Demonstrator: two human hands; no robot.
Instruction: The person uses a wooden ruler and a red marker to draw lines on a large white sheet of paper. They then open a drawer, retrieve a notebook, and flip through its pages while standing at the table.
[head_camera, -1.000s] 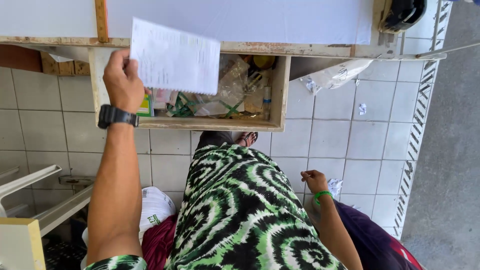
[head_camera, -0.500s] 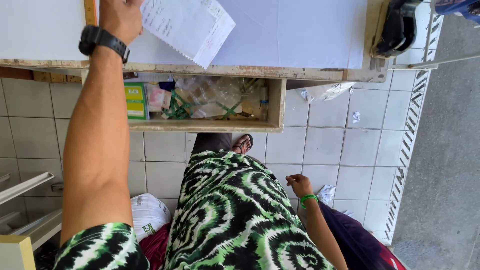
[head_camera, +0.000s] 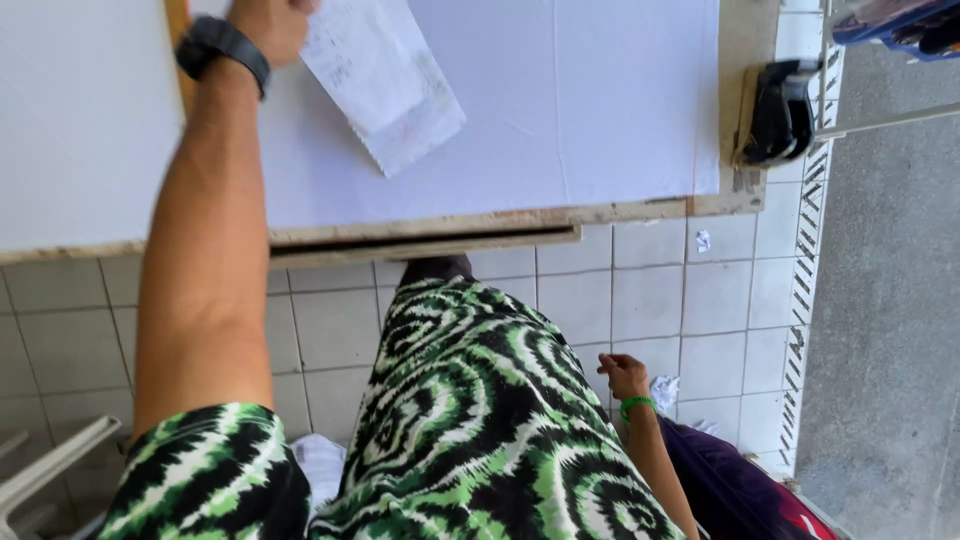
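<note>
Paper sheet (head_camera: 385, 85) held over the white tabletop (head_camera: 560, 110), upper left of the frame.

Left hand (head_camera: 270, 22), with a black watch (head_camera: 222, 48) on the wrist, pinches the paper at its top corner, though the fingers are cut off by the frame's top edge, so the exact grip is hard to judge. Its printed face hangs slanted above the tabletop, which has a worn wooden edge (head_camera: 430, 232) running across the middle. Right hand (head_camera: 622, 375) hangs low at lower centre-right beside the green and black patterned dress (head_camera: 480, 420), loosely curled and holding nothing, a green band (head_camera: 635, 405) on its wrist. A crumpled paper scrap (head_camera: 664, 390) lies on the tiled floor (head_camera: 720, 300) just beside it. A black stapler-like tool (head_camera: 780, 112) sits at the table's right end.
</note>
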